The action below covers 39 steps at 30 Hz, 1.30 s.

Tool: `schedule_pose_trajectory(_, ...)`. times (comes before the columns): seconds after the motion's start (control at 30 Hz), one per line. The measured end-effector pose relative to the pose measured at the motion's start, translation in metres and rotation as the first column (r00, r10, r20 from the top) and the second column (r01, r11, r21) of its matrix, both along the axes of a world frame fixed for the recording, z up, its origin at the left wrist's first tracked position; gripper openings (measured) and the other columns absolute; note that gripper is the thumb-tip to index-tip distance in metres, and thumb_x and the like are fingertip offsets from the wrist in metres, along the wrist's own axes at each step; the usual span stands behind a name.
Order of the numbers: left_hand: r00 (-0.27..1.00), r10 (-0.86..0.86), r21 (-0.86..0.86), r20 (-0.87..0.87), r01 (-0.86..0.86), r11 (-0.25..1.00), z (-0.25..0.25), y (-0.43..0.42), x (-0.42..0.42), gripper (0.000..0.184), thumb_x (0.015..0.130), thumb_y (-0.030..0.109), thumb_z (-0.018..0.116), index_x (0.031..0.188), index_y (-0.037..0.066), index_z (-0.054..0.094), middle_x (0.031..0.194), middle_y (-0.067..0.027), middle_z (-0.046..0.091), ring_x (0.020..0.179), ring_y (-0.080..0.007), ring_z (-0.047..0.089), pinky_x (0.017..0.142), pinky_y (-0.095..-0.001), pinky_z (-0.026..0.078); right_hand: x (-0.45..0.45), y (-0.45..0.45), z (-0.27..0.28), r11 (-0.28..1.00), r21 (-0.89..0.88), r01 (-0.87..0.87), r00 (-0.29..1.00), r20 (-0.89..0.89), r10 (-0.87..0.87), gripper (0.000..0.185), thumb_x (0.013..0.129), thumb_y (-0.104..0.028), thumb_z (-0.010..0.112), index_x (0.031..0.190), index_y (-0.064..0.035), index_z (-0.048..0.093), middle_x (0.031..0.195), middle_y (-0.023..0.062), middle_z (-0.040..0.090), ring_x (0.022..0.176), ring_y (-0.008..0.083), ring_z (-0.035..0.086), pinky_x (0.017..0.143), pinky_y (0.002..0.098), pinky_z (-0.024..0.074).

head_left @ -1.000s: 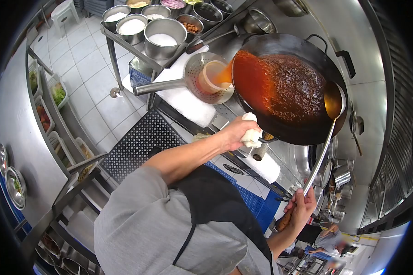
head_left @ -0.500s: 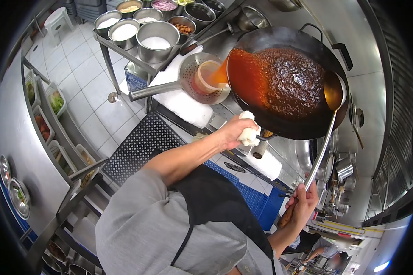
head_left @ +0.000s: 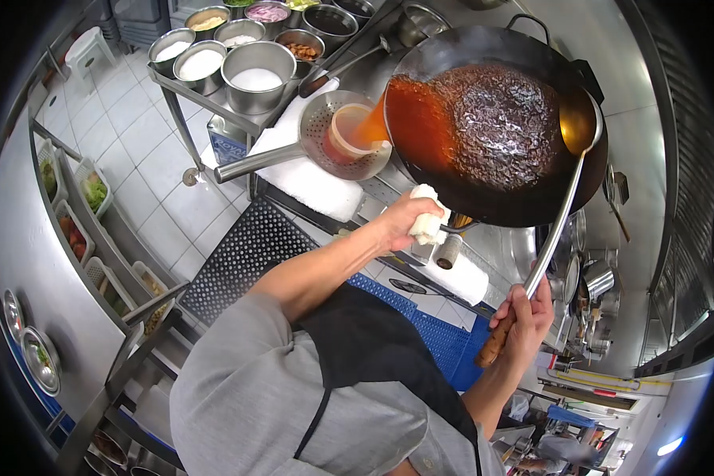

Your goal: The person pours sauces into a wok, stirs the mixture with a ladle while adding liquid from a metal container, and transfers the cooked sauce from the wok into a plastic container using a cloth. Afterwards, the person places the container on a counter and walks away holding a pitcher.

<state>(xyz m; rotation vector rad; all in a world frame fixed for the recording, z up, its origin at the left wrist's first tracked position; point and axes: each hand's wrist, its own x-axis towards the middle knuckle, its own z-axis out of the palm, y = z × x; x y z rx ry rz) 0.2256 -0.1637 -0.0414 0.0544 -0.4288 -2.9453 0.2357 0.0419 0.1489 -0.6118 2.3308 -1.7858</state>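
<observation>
My left hand (head_left: 404,222) is closed round a folded white cloth (head_left: 428,225) on the handle of a large black wok (head_left: 484,213). The wok tilts to the left, and orange-red oil (head_left: 416,123) pours over its rim into a clear plastic tub (head_left: 343,151). That tub sits inside a perforated strainer (head_left: 312,127) with a long metal handle. Dark, bubbling sauce (head_left: 500,119) fills the wok's middle. In my right hand (head_left: 525,321) is the wooden grip of a long ladle (head_left: 562,226); its bowl rests against the wok's right inner side.
Steel pots of ingredients (head_left: 259,79) crowd a metal rack at the upper left. White towels (head_left: 317,186) lie along the counter under the strainer. A steel counter (head_left: 55,262) with food bins is on the left. Another person (head_left: 563,448) is far off at lower right.
The view has shifted slightly, and the wok sits a little higher in it. Oil keeps pouring into the tub. My right hand and the ladle's grip appear a bit higher; both hands keep their holds.
</observation>
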Motion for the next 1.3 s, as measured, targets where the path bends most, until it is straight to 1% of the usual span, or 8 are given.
schedule_pose_trajectory(0.2,0.999,0.036,-0.029,-0.02,-0.037,0.999,0.003,-0.005,-0.002,0.02,0.077,0.006,0.068,0.095,0.008,0.06,0.085,-0.0057,0.063,0.073,-0.0174,0.065,0.062,-0.0357,0.057,-0.004,-0.013,-0.006,0.997,0.072,-0.019,1.0,0.023,0.018,0.052,0.096,-0.009,0.06,0.143,0.0038,0.043,0.073,0.0023,0.056,0.047,0.0074,0.053,0.038,0.022,0.0452)
schedule_pose_trajectory(0.5,0.998,0.059,-0.039,-0.01,-0.059,0.997,-0.004,-0.003,-0.004,0.015,0.08,0.009,0.068,0.095,0.007,0.063,0.083,-0.0049,0.065,0.069,-0.0163,0.065,0.06,-0.0351,0.057,0.015,-0.036,-0.033,0.965,0.17,-0.199,0.932,0.338,0.132,0.05,0.096,-0.004,0.057,0.144,0.0024,0.044,0.067,0.0007,0.056,0.045,0.007,0.051,0.038,0.0226,0.0421)
schedule_pose_trajectory(0.8,0.997,0.071,-0.049,-0.039,-0.073,0.996,-0.003,-0.002,-0.004,0.016,0.08,0.008,0.068,0.095,0.007,0.063,0.082,-0.0044,0.064,0.069,-0.0153,0.064,0.059,-0.0337,0.055,-0.017,-0.06,-0.009,0.992,0.089,-0.093,0.994,0.064,0.088,0.052,0.096,-0.007,0.057,0.144,0.0046,0.043,0.063,0.0004,0.054,0.044,0.0063,0.05,0.037,0.0219,0.0414)
schedule_pose_trajectory(0.9,0.997,0.074,-0.057,-0.032,-0.076,0.995,-0.005,-0.003,-0.004,0.016,0.08,0.008,0.068,0.095,0.007,0.063,0.082,-0.0044,0.064,0.069,-0.0151,0.064,0.059,-0.0336,0.055,-0.016,-0.058,-0.018,0.986,0.129,-0.103,0.992,0.086,0.093,0.051,0.096,-0.006,0.057,0.145,0.0029,0.043,0.064,0.0004,0.055,0.044,0.0065,0.05,0.037,0.0221,0.0417)
schedule_pose_trajectory(1.07,0.996,0.091,-0.119,-0.022,-0.093,0.989,-0.021,-0.003,-0.012,0.015,0.08,0.009,0.068,0.095,0.006,0.063,0.082,-0.0047,0.064,0.07,-0.0152,0.064,0.059,-0.0338,0.055,-0.004,-0.047,-0.036,0.951,0.207,-0.231,0.948,0.266,0.173,0.054,0.095,-0.003,0.057,0.147,-0.0001,0.043,0.067,-0.0004,0.055,0.045,0.0074,0.05,0.038,0.0228,0.0422)
schedule_pose_trajectory(1.17,0.996,0.09,-0.126,-0.007,-0.09,0.988,-0.018,-0.004,-0.007,0.015,0.08,0.008,0.068,0.094,0.005,0.063,0.082,-0.0048,0.064,0.069,-0.0155,0.064,0.059,-0.0338,0.055,-0.013,-0.059,-0.03,0.953,0.235,-0.192,0.972,0.177,0.152,0.056,0.095,-0.002,0.056,0.149,-0.0009,0.041,0.067,-0.0008,0.055,0.045,0.007,0.05,0.038,0.0225,0.0417)
schedule_pose_trajectory(1.23,0.995,0.096,-0.136,0.002,-0.095,0.986,-0.013,-0.004,-0.004,0.015,0.08,0.008,0.068,0.094,0.005,0.063,0.082,-0.0053,0.065,0.07,-0.0158,0.064,0.059,-0.0337,0.056,-0.031,-0.071,-0.02,0.965,0.195,-0.174,0.985,0.035,0.171,0.057,0.094,-0.003,0.057,0.148,0.0011,0.04,0.066,-0.0016,0.054,0.046,0.0054,0.049,0.038,0.0225,0.0409)
schedule_pose_trajectory(1.3,0.996,0.09,-0.139,-0.002,-0.09,0.986,-0.01,-0.002,-0.002,0.015,0.08,0.008,0.067,0.094,0.004,0.063,0.082,-0.0059,0.065,0.069,-0.0161,0.065,0.059,-0.0337,0.056,-0.05,-0.084,-0.009,0.977,0.132,-0.169,0.985,-0.004,0.171,0.056,0.093,-0.003,0.058,0.146,0.0022,0.042,0.066,-0.0016,0.053,0.045,0.0053,0.049,0.038,0.0227,0.041)
